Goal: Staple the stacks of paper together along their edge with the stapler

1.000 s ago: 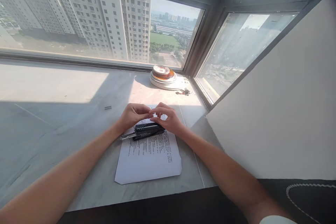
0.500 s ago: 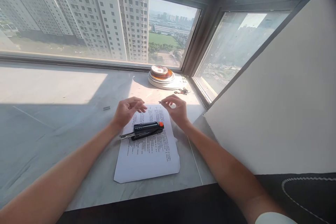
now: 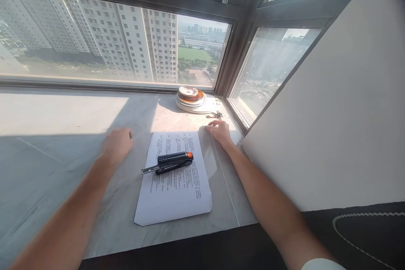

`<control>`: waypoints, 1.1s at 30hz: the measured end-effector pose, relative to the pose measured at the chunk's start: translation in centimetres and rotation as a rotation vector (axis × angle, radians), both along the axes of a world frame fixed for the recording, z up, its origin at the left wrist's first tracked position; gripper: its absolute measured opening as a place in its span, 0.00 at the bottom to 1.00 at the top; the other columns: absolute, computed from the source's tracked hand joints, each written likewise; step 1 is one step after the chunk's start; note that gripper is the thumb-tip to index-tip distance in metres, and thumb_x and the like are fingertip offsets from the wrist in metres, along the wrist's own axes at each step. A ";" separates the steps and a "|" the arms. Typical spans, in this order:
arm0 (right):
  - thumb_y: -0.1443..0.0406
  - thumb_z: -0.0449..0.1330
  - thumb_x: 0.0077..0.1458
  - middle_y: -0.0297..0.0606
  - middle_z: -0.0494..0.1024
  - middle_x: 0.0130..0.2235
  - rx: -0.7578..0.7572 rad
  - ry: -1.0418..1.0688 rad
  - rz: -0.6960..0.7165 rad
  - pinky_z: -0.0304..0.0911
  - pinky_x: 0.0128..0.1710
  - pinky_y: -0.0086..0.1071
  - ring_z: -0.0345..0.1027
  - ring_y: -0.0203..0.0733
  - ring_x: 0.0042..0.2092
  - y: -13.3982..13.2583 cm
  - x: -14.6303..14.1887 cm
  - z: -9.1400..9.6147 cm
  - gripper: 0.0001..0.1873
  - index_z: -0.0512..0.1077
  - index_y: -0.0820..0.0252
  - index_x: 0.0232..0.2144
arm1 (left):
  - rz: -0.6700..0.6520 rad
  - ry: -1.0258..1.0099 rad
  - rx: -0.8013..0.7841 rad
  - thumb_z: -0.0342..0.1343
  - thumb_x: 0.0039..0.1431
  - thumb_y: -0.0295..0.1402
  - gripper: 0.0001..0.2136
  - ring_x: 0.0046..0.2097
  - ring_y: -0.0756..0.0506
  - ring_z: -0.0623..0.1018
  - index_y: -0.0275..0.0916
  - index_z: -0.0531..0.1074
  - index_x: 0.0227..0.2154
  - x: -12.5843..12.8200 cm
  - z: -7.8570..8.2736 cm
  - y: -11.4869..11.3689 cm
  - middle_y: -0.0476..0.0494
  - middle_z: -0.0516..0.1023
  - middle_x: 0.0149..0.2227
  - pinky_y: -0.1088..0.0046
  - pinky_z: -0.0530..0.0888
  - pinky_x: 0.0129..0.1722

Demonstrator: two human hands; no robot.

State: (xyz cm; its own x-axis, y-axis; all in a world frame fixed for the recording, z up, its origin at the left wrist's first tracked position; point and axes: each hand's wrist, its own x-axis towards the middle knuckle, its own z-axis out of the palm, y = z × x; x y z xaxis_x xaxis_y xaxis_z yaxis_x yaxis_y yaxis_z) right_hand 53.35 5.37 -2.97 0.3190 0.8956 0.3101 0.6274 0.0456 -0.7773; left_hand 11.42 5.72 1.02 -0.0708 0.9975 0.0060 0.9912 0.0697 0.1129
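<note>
A black stapler with an orange end lies swung open across a printed sheet of paper on the grey stone sill. My left hand is out to the left of the paper, its fingers curled down over a short strip of staples; the back of the hand hides whether they grip it. My right hand rests past the paper's top right corner, with fingertips pinched on a small bit of staples against the sill.
A stack of plates stands in the window corner, with a bunch of keys beside it. A white wall closes the right side. A dark surface borders the sill's front edge.
Both hands have parted from above the stapler. The left swung out left to the staple strip; the right carried its small piece out right and down to the sill.
</note>
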 end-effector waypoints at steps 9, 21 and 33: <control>0.44 0.71 0.57 0.46 0.78 0.57 0.159 -0.024 1.182 0.71 0.56 0.42 0.74 0.49 0.55 -4.9 -7.5 2.7 0.34 0.77 0.54 0.59 | 0.012 0.051 0.173 0.50 0.69 0.31 0.11 0.56 0.24 0.77 0.35 0.77 0.42 2.2 0.8 -0.5 0.23 0.81 0.49 0.49 0.75 0.50; 0.56 0.68 0.61 0.38 0.85 0.42 0.254 0.143 0.721 0.73 0.42 0.37 0.78 0.44 0.41 -4.9 -7.5 2.0 0.18 0.79 0.57 0.50 | -0.550 -1.247 0.193 0.69 0.61 0.49 0.18 0.37 0.43 0.84 0.38 0.83 0.43 7.1 -1.7 -1.0 0.40 0.86 0.36 0.65 0.80 0.41; 0.55 0.70 0.58 0.38 0.85 0.41 0.126 0.127 0.690 0.72 0.41 0.38 0.77 0.44 0.41 -3.6 -6.9 0.7 0.17 0.81 0.56 0.46 | -0.624 -1.272 0.284 0.72 0.60 0.41 0.11 0.48 0.41 0.84 0.43 0.88 0.42 7.2 -1.6 -0.8 0.39 0.86 0.45 0.59 0.81 0.53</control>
